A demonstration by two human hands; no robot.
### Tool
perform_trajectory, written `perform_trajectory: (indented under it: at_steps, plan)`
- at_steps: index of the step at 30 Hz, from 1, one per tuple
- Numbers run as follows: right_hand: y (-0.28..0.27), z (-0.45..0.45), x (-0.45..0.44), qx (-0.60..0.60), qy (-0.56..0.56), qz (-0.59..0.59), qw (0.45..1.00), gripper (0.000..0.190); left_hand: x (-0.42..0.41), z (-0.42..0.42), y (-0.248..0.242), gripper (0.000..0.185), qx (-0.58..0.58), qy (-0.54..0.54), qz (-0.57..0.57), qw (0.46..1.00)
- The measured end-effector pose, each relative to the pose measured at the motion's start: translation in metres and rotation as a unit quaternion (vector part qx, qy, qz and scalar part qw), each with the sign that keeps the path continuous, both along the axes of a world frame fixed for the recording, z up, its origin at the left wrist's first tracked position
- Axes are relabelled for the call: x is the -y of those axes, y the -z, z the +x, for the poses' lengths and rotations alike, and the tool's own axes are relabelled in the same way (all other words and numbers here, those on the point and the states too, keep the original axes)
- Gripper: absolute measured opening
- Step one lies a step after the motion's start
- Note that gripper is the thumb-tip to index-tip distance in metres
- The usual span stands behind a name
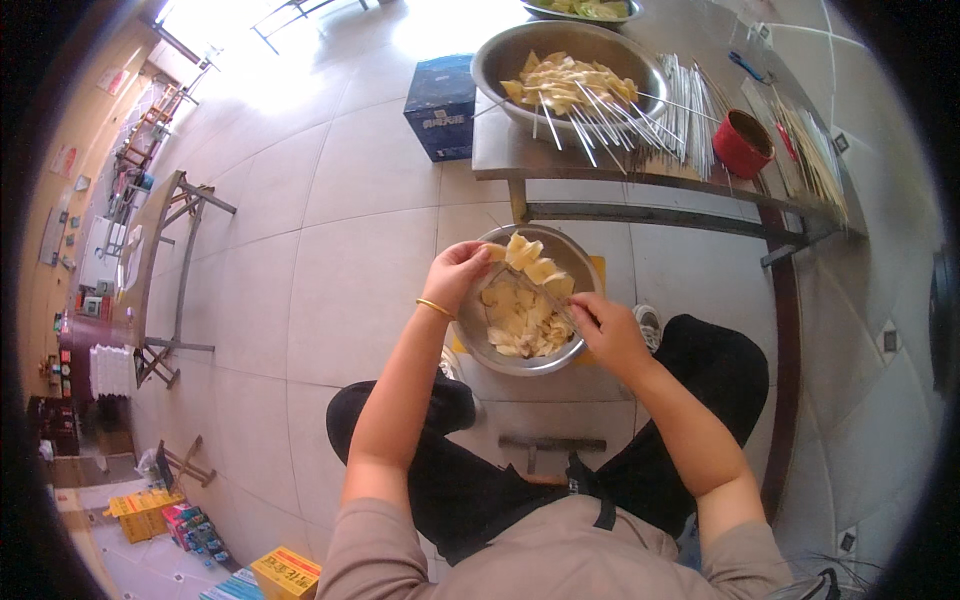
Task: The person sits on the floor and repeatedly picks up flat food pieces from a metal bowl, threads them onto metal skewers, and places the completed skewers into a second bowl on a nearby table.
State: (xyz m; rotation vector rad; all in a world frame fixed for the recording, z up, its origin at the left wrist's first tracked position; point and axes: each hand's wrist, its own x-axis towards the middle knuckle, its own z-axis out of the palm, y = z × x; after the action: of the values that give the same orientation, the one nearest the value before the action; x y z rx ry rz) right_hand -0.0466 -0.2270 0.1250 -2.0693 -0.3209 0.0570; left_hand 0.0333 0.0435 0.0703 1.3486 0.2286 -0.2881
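Observation:
My left hand (460, 271), with a gold bangle at the wrist, pinches a pale yellow slice at the upper end of a row of folded slices (534, 261). These slices are threaded on a thin skewer. Its lower end is in my right hand (606, 330), between thumb and fingers. Both hands are over a round metal bowl (525, 367) low in front of me, which holds a heap of loose pale yellow slices (525, 322). Whether the food is tofu skin or a vegetable cannot be told.
On a metal table (495, 161) ahead stands a large metal bowl (487, 67) of skewered slices. Many metal skewers (686, 112), a red round container (742, 144) and bamboo sticks (810, 157) lie to its right. A blue box (441, 109) stands on the floor left of the table.

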Motion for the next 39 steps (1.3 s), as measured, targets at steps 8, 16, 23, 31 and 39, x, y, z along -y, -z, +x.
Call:
perform_trajectory:
  at_steps: [8,16,23,31,39]
  plan:
    - [-0.003,-0.007,-0.001,0.012,-0.038,0.019,0.999,0.018,-0.013,-0.006,-0.051,0.03,0.024,-0.091,-0.093,0.991]
    - [-0.003,-0.009,-0.004,0.032,-0.061,0.0,0.998,0.016,-0.023,-0.005,-0.059,0.029,0.058,-0.142,-0.088,0.984]
    - [-0.004,-0.008,-0.004,0.038,-0.068,-0.007,0.997,0.016,-0.02,-0.005,-0.06,0.027,0.07,-0.145,-0.087,0.983]
    - [-0.006,-0.01,-0.001,0.038,-0.071,-0.023,0.996,0.019,-0.02,-0.007,-0.063,0.025,0.055,-0.134,-0.091,0.985]
    - [-0.006,-0.008,-0.002,0.066,-0.083,-0.009,0.994,0.019,-0.019,-0.008,-0.069,0.03,0.029,-0.128,-0.081,0.988]
